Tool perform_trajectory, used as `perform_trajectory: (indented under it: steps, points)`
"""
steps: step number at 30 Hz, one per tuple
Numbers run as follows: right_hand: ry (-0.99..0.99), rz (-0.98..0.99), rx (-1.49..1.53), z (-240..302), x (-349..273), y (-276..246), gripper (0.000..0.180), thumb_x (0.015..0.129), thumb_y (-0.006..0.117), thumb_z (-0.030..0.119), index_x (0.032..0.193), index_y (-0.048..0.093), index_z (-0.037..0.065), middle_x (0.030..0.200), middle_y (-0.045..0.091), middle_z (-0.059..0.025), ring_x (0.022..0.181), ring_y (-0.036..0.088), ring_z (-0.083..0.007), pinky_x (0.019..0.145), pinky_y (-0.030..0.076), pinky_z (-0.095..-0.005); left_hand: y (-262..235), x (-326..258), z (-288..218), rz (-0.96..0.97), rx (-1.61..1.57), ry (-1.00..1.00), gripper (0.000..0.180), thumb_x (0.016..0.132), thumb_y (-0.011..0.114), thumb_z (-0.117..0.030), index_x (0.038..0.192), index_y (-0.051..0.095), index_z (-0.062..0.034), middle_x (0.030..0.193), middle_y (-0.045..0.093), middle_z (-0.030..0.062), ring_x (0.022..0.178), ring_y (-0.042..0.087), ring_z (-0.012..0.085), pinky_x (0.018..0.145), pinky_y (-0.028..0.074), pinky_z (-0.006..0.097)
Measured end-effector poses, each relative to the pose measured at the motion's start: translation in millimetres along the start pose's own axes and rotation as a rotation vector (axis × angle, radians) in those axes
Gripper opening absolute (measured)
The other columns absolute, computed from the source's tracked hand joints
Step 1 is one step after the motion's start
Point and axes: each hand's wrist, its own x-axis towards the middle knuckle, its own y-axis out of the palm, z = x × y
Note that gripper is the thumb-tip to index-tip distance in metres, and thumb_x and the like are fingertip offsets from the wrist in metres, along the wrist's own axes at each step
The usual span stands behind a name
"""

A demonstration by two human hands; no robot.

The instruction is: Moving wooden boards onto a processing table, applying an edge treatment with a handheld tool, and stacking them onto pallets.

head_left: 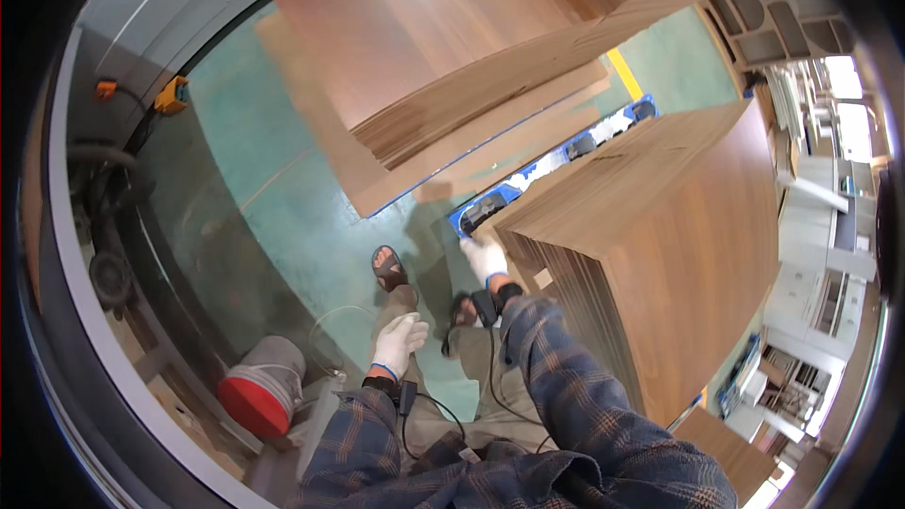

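Note:
My left hand (401, 341), in a white glove, hangs above my left leg with its fingers curled together; nothing shows in it. My right hand (485, 257), gloved the same way, is at the near left corner of a tall stack of brown wood-grain panels (693, 254). Its fingers look apart, reaching toward the end of a blue pallet (500, 200) under the stack; I cannot tell if they touch it. No thing shows in this hand. Both wrists carry black bands with small boxes and cables.
Another panel stack (452, 38) stands ahead on a brown base sheet (377, 198). A grey bucket with a red lid (255, 402) is at lower left, beside dark machinery (108, 273). An orange foot pedal (172, 95) lies near the grey wall. A yellow line (624, 73) marks the green floor.

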Motion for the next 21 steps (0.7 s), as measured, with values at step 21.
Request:
perform_trajectory:
  steps: [21]
  points:
    - [0.667,-0.546,0.14,-50.8,407.7,118.6,0.096,0.076,0.088,0.047,0.144,0.038,0.0,0.133,0.059,-0.0228,0.121,0.063,-0.0429,0.102,0.053,-0.0496,76.4,171.2,-103.6,0.022,0.468,-0.009,0.035,0.106,0.057,-0.013,0.132,0.062,0.0089,0.115,0.072,0.0118,0.107,0.068,0.0204,0.097,0.052,0.033]
